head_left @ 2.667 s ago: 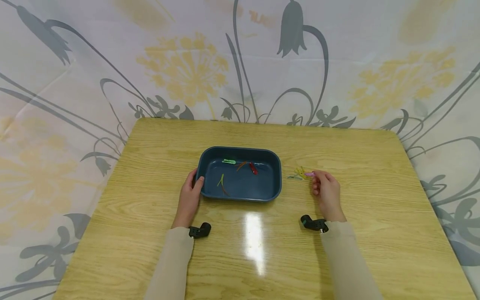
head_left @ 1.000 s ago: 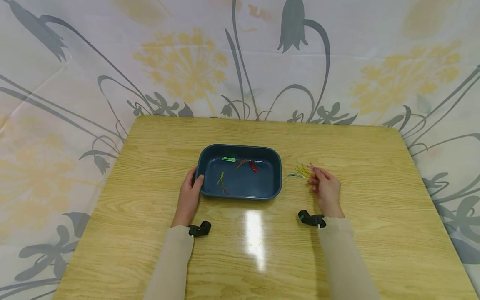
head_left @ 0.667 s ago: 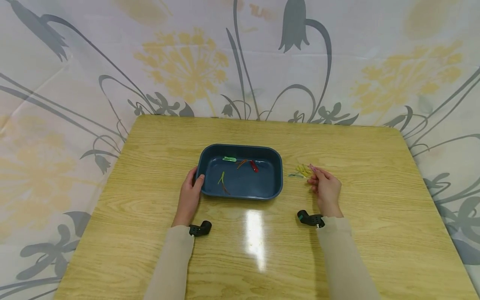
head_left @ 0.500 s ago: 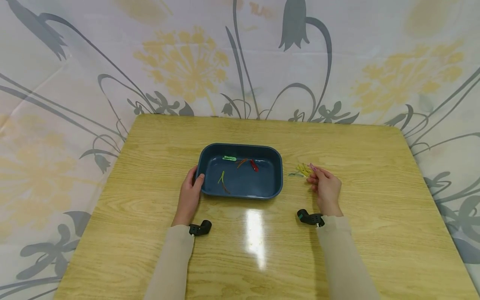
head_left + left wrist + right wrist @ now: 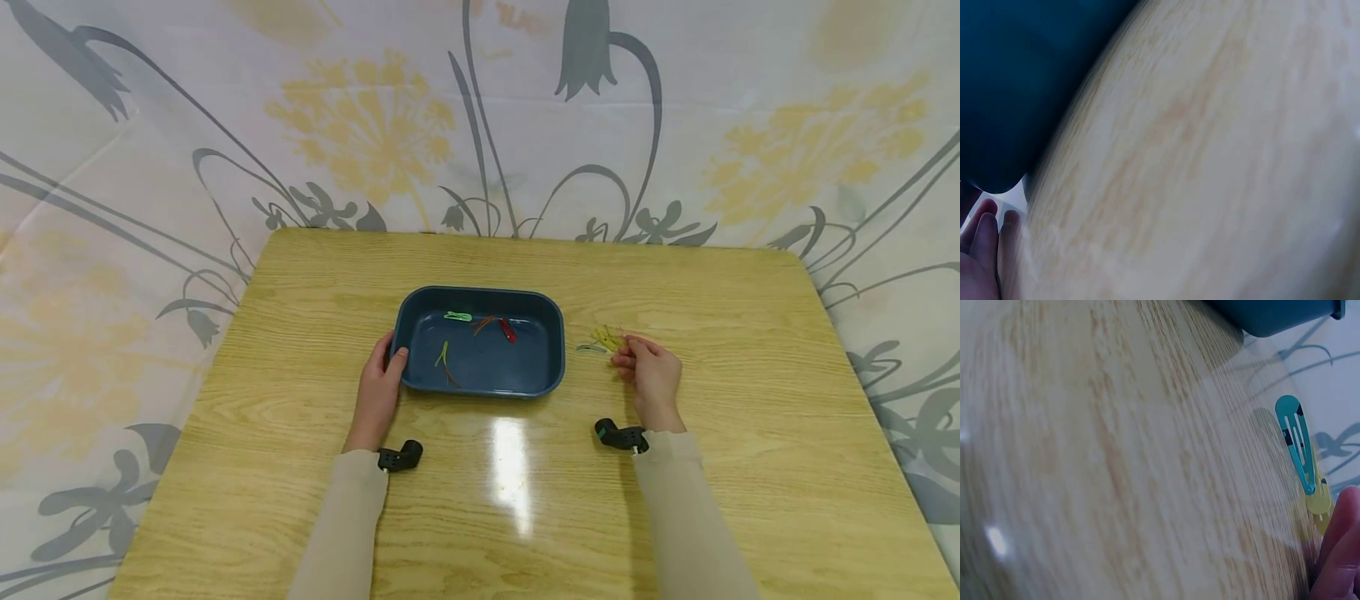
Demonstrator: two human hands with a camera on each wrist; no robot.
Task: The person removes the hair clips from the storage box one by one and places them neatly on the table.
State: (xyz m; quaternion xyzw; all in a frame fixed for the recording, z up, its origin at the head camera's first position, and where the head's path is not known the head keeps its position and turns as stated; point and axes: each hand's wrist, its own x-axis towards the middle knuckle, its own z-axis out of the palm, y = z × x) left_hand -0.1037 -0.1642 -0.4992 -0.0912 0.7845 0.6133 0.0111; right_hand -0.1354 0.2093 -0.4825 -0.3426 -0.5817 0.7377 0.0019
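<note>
My left hand (image 5: 378,392) grips the left end of a dark blue plastic tray (image 5: 557,367), thumb over the rim and fingers along the outside. In the tray lie a light green hair clip (image 5: 457,317), an orange one (image 5: 483,326), a red one (image 5: 507,331) and a yellow-green one (image 5: 442,353) by a brownish one. Right of the tray, my right hand (image 5: 654,377) pinches a pink hair clip, mostly hidden by the fingers. Beside its fingertips are yellow hair clips (image 5: 606,338) and a teal snap hair clip (image 5: 1295,440), which overlaps yellow in the right wrist view.
The tray stands on a wood-grain table (image 5: 300,292) with a bright light reflection in front of it. A flower-patterned cloth (image 5: 510,108) hangs behind and at both sides. Each wrist wears a black camera mount (image 5: 401,456).
The pink hair clip, held out leftward earlier, has turned in my right fingers and shows less now. The right hand has shifted slightly; the left hand stays on the tray.
</note>
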